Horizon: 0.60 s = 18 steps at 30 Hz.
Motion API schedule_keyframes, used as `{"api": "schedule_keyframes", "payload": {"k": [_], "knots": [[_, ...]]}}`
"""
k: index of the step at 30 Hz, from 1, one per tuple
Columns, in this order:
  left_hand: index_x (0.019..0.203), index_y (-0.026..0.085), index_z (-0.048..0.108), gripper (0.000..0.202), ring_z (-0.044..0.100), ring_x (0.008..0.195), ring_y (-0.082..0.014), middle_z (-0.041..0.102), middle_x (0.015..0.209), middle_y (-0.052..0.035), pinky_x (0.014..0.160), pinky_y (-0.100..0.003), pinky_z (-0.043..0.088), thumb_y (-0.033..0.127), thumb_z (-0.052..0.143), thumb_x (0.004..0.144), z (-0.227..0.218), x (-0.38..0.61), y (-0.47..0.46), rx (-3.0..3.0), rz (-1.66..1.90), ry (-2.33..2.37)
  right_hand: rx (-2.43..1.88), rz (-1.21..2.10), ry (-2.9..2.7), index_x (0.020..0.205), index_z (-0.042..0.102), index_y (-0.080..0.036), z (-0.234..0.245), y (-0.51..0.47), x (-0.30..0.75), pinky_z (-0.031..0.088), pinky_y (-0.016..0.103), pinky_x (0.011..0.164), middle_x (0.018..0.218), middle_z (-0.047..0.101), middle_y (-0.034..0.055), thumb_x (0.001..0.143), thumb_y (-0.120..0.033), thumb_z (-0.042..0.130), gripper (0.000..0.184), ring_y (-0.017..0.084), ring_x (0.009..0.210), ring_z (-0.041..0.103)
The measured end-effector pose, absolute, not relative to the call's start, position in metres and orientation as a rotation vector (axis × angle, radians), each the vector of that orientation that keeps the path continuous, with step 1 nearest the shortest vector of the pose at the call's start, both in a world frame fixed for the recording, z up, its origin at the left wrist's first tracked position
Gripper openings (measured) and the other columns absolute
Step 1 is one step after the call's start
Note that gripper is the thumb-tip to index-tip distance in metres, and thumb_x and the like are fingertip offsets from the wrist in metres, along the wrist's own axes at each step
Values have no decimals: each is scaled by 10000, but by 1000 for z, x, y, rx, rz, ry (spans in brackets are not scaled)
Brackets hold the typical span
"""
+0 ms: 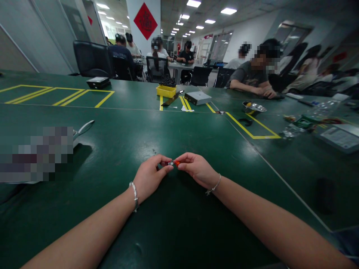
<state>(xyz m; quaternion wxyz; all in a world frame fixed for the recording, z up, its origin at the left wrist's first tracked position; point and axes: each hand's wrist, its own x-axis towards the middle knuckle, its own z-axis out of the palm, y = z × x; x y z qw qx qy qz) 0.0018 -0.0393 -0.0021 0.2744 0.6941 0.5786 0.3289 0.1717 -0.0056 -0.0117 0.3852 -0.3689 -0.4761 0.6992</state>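
My left hand (150, 175) and my right hand (198, 169) meet fingertip to fingertip just above the green table (126, 138). Between thumb and fingers the left one pinches a small silver piece (171, 163) with a dark red end, mostly covered by the fingers. A small orange piece (177, 163) is pinched by the right thumb and fingers. The two pieces touch or nearly touch end to end; whether they are joined I cannot tell. Their exact kind is too small to make out.
Farther back stand a yellow tray (166, 90), a grey metal box (198, 98) and a black box (98, 82). A metal bowl (254, 107) and a green circuit board (305, 122) lie to the right. A blurred-out object (39, 155) sits left. A person (254, 71) works across the table.
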Motion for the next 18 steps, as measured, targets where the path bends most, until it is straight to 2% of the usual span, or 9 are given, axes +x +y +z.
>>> {"api": "schedule_keyframes", "payload": {"k": [7,12,16,18], "knots": [[848,224,613,161,544,638,-118,623,756,21,616,-247,417,312,556,725,-2,7,-40,1864,891,1566,-972,1616,-1266,757,648,-180,-17,-11,165,431,313,773,759,642,6,577,-166,676,183,122,731,573],[820,220,610,141,550,641,-123,628,742,21,627,-256,426,313,557,729,-3,8,-42,1861,951,1628,-983,1472,-1269,826,670,-205,-17,-22,159,403,345,870,890,642,22,635,-195,636,194,155,875,567],[825,222,612,144,552,642,-122,634,752,20,633,-259,434,319,550,739,-2,7,-43,1825,1026,1661,-917,1633,-1152,956,648,-239,-12,-33,153,333,342,957,1120,572,17,647,-151,621,323,164,1066,482],[818,219,615,145,553,640,-122,636,752,18,631,-260,439,322,553,737,-2,6,-44,1805,1053,1670,-893,1789,-1053,998,629,-251,-9,-36,151,352,353,938,1163,548,13,635,-144,633,379,172,1092,461]]}}
